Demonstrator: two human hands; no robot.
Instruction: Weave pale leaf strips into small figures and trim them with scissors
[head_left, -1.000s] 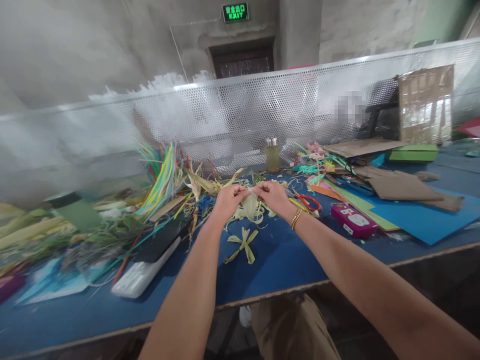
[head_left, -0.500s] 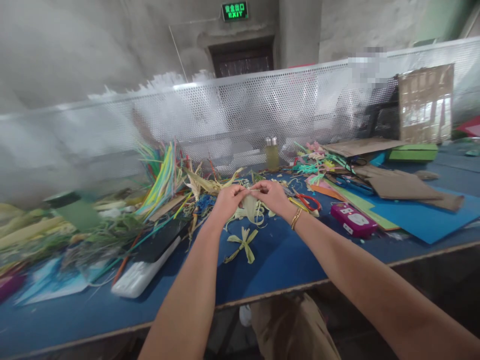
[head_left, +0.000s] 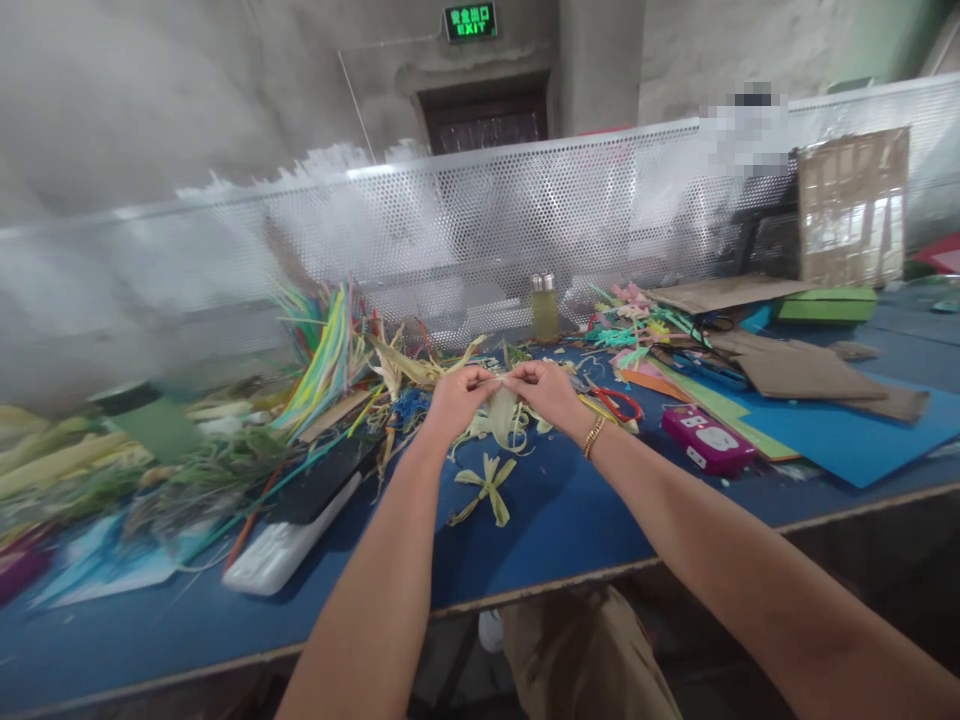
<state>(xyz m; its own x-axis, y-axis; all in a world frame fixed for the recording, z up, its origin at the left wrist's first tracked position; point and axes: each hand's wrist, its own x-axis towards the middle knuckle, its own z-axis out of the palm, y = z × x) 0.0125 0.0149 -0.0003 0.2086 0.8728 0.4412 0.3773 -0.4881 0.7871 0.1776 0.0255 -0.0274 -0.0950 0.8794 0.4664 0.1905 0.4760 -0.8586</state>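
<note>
My left hand and my right hand are held close together above the blue table, fingers pinched on the top of a pale yellow-green leaf strip that hangs between them. A gold bracelet circles my right wrist. Below the hands a small knotted piece of leaf strips lies flat on the table. More loose pale strips lie under the held piece.
Bundled coloured strips and dried leaves pile at the left. Red-handled scissors, a pink box, a white case, a jar, cardboard and coloured paper lie around. A perforated metal screen backs the table.
My two hands have stayed in place; the fingers shifted slightly, drawing the pinched top of the leaf strip closer together.
</note>
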